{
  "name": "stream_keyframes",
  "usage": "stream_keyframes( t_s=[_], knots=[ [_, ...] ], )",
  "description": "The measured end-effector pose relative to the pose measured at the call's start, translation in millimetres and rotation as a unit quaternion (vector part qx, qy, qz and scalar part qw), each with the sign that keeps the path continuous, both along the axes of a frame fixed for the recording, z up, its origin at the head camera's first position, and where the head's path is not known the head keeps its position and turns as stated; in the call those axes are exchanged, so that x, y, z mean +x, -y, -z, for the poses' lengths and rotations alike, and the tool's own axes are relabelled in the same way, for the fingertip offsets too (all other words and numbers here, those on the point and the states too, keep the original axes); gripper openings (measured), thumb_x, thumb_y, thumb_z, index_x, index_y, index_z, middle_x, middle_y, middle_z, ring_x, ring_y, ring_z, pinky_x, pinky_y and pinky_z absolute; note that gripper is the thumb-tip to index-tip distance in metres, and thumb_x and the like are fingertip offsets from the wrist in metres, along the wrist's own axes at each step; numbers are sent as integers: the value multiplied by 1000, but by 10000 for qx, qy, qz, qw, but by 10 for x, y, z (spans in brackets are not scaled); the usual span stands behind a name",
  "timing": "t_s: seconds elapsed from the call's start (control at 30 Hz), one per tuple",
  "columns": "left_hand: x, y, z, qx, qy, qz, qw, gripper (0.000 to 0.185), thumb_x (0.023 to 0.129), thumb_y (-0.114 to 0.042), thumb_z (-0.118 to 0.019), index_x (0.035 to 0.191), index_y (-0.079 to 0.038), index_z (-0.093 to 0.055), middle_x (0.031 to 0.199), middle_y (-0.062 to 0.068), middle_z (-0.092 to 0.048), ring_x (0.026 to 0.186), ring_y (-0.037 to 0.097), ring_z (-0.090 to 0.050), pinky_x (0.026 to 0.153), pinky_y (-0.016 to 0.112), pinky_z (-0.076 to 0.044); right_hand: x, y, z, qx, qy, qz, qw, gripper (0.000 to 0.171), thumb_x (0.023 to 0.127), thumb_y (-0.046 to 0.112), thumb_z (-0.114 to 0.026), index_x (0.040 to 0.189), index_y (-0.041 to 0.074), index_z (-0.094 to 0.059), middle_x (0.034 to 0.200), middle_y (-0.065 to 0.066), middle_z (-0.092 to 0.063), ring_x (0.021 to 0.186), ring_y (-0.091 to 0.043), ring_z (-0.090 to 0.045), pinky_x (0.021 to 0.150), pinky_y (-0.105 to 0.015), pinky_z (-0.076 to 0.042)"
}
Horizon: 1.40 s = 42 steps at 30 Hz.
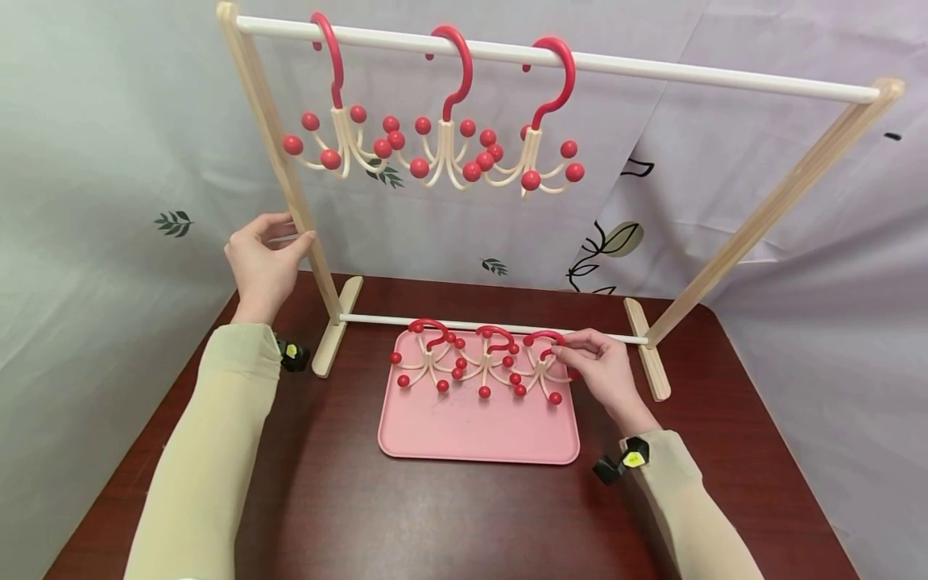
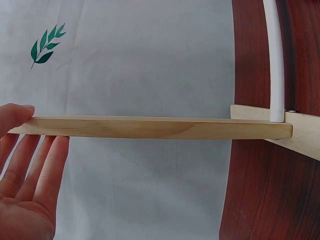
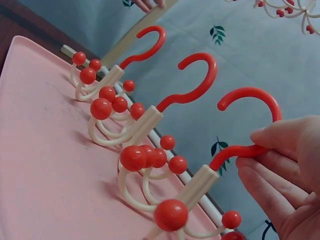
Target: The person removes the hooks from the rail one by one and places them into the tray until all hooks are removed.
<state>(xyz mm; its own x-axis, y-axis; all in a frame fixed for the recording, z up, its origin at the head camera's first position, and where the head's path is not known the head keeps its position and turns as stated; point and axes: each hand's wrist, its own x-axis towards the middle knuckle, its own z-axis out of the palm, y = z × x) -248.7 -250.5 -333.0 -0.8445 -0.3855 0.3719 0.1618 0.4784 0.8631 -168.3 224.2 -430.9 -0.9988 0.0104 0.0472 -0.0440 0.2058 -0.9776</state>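
My left hand [image 1: 263,264] grips the rack's left wooden post [image 2: 160,128], thumb on one side and fingers on the other. With thumb and fingers my right hand [image 1: 605,377] pinches the red hook of the rightmost multi-arm hanger [image 3: 201,185], which stands over the pink tray [image 1: 478,435]. Two like hangers, a middle one [image 3: 150,120] and a left one [image 3: 114,77], stand beside it on the tray, hooks up. Each has cream curved arms tipped with red balls.
Three more such hangers hang from the rack's white top rod [image 1: 652,71], towards its left end. A lower white rod [image 1: 377,320] runs behind the tray between the wooden feet. The right post [image 1: 776,209] leans outward in view. Patterned cloth [image 1: 449,242] hangs behind the dark table [image 1: 348,499].
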Motion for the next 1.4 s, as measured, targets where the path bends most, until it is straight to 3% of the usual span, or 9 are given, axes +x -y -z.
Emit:
stream_keyframes(
  t_s=[0.77, 1.03, 1.27, 1.4],
  knots=[
    [-1, -7, 0, 8, -18, 1, 10000, 37, 88, -27, -81, 123, -15, -75, 112, 7, -75, 98, 16, -72, 81, 24, -58, -23, 0, 63, -3, 87, 378, 9992, 33, 88, 17, -83, 112, -2, -72, 99, -9, -76, 86, -15, -74, 80, -26, -59],
    [-7, -2, 0, 16, -23, -10, 10000, 38, 88, -28, -81, 123, -15, -75, 113, 8, -75, 96, 14, -72, 82, 24, -58, -28, -34, 75, -200, 155, 337, 9991, 40, 88, 17, -83, 120, -2, -70, 104, -10, -76, 90, -12, -73, 81, -24, -58],
    [-10, 3, 10, 45, -60, 8, 10000, 37, 88, -27, -82, 122, -15, -76, 111, 7, -75, 95, 14, -72, 81, 24, -58, 5, -64, -8, -608, -262, 274, 9974, 44, 87, 11, -84, 123, -7, -67, 113, -11, -74, 95, -13, -73, 87, -24, -56],
    [-9, -2, 10, 46, -82, 16, 10000, 36, 88, -27, -82, 121, -15, -76, 111, 7, -75, 95, 13, -72, 81, 24, -58, 32, -65, -105, -614, -523, 305, 9963, 39, 88, 11, -82, 123, -2, -69, 119, -13, -72, 99, -14, -73, 89, -24, -55]
  ],
)
